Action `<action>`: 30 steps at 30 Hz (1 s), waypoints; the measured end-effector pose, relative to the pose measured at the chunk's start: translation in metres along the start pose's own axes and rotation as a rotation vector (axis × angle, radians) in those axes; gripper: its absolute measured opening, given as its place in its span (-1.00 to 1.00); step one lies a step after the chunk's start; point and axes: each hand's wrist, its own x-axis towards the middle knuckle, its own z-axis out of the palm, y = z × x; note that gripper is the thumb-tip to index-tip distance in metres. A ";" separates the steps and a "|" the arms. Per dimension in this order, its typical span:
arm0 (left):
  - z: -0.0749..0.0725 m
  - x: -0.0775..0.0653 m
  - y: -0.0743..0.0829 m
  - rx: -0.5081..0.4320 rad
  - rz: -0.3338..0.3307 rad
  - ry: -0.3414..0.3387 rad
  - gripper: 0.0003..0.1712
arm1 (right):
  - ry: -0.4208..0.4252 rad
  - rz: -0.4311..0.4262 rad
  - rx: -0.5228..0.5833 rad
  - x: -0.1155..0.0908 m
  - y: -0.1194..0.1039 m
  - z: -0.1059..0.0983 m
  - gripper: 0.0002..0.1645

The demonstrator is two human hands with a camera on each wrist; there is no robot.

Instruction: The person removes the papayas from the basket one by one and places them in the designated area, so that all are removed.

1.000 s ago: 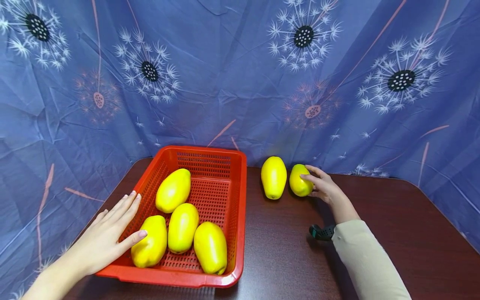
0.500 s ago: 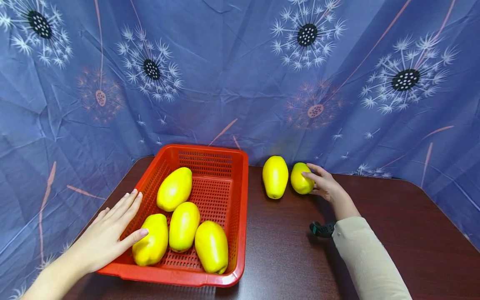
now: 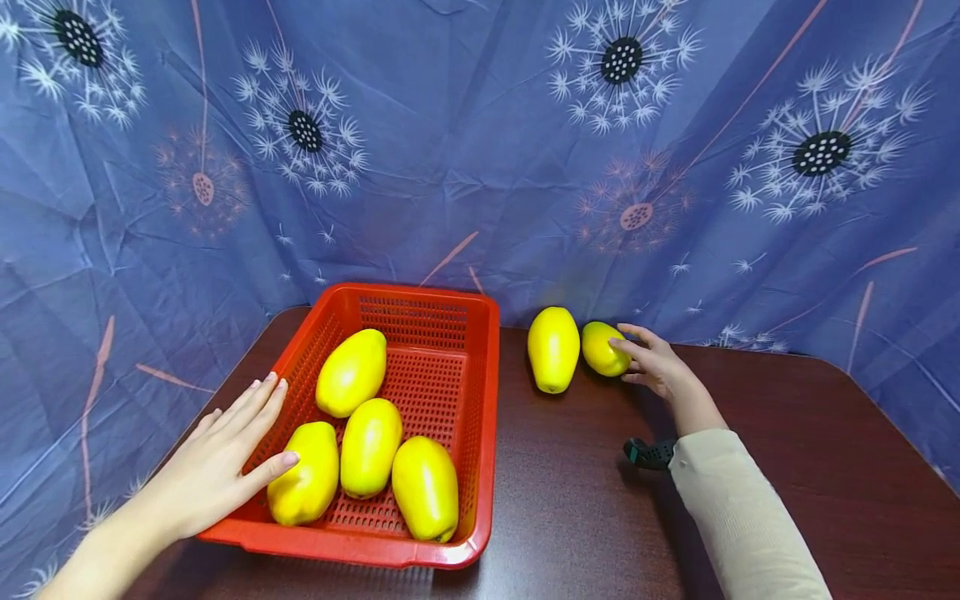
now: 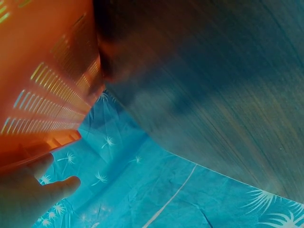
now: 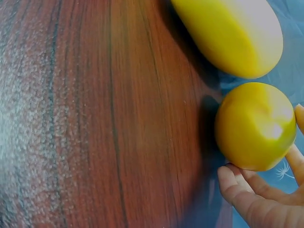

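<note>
My left hand (image 3: 220, 462) lies across the left rim of a red plastic basket (image 3: 491, 433), fingers straight and thumb over a yellow papaya (image 3: 303, 475). Other papayas, (image 3: 351, 373) among them, lie inside the basket. In the left wrist view, part of the left hand (image 4: 35, 190) shows below the basket's slotted side (image 4: 47, 95). Beyond the basket on the right, my right hand (image 3: 658, 367) holds the near end of a smaller-looking papaya (image 3: 602, 348) on the table. In the right wrist view its fingers spread round that papaya (image 5: 256, 126); a larger papaya (image 5: 237, 38) lies beside it.
A dark brown wooden table (image 3: 555, 500) carries everything. Blue dandelion-print cloth (image 3: 450, 150) hangs close behind the fruit and basket. One papaya (image 3: 553, 350) stands between the basket and the held one. A black strap (image 3: 648, 454) shows at the right sleeve (image 3: 735, 500).
The papaya at my right hand has turned, its long axis now slanting down to the right. My left hand and the basket stay put; the whole view shifts slightly.
</note>
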 end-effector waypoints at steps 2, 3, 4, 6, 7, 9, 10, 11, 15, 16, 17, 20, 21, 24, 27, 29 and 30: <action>0.000 0.000 0.000 -0.001 0.004 0.003 -0.07 | -0.002 -0.001 0.000 -0.001 0.000 -0.001 -0.07; 0.001 0.000 0.000 -0.002 0.006 0.004 -0.07 | -0.001 0.003 0.000 -0.001 0.000 -0.001 -0.07; 0.001 0.000 0.001 -0.005 0.007 0.005 -0.07 | 0.000 0.004 -0.003 -0.001 0.000 -0.001 -0.07; 0.002 0.000 0.001 -0.012 0.009 0.003 -0.06 | 0.000 0.007 -0.009 -0.003 -0.002 -0.002 -0.07; 0.002 0.000 0.001 -0.014 0.011 0.003 -0.06 | 0.001 0.008 -0.009 -0.004 -0.002 -0.003 -0.07; 0.002 0.000 0.002 -0.017 0.013 0.004 -0.06 | 0.000 0.006 -0.005 -0.006 -0.004 -0.004 -0.08; 0.002 0.000 0.002 -0.018 0.013 0.006 -0.06 | -0.003 0.000 -0.003 -0.007 -0.006 -0.005 -0.08; 0.002 0.000 0.002 -0.017 0.015 0.008 -0.06 | -0.006 -0.005 -0.002 -0.008 -0.006 -0.007 -0.08; 0.002 0.000 0.001 -0.018 0.020 0.013 -0.06 | -0.011 -0.020 -0.019 -0.014 -0.012 -0.012 -0.08; 0.002 -0.001 0.001 -0.018 0.022 0.015 -0.06 | -0.006 -0.024 -0.023 -0.015 -0.014 -0.013 -0.08; 0.002 -0.001 0.001 -0.018 0.024 0.016 -0.06 | -0.001 -0.026 -0.030 -0.017 -0.015 -0.015 -0.07; 0.002 -0.001 0.001 -0.018 0.027 0.019 -0.06 | 0.021 -0.033 -0.034 -0.023 -0.023 -0.018 -0.08; 0.002 -0.001 0.001 -0.018 0.028 0.021 -0.06 | 0.026 -0.037 -0.041 -0.025 -0.026 -0.019 -0.08; 0.002 0.000 0.001 -0.017 0.027 0.020 -0.06 | 0.015 -0.051 -0.064 -0.031 -0.038 -0.020 -0.07; 0.002 0.000 0.001 -0.017 0.023 0.016 -0.06 | -0.020 -0.071 -0.086 -0.036 -0.049 -0.018 -0.07; 0.002 0.000 0.001 -0.016 0.020 0.011 -0.05 | -0.047 -0.084 -0.090 -0.039 -0.056 -0.014 -0.09; 0.002 -0.001 0.001 -0.017 0.018 0.008 -0.05 | -0.060 -0.094 -0.093 -0.040 -0.059 -0.012 -0.10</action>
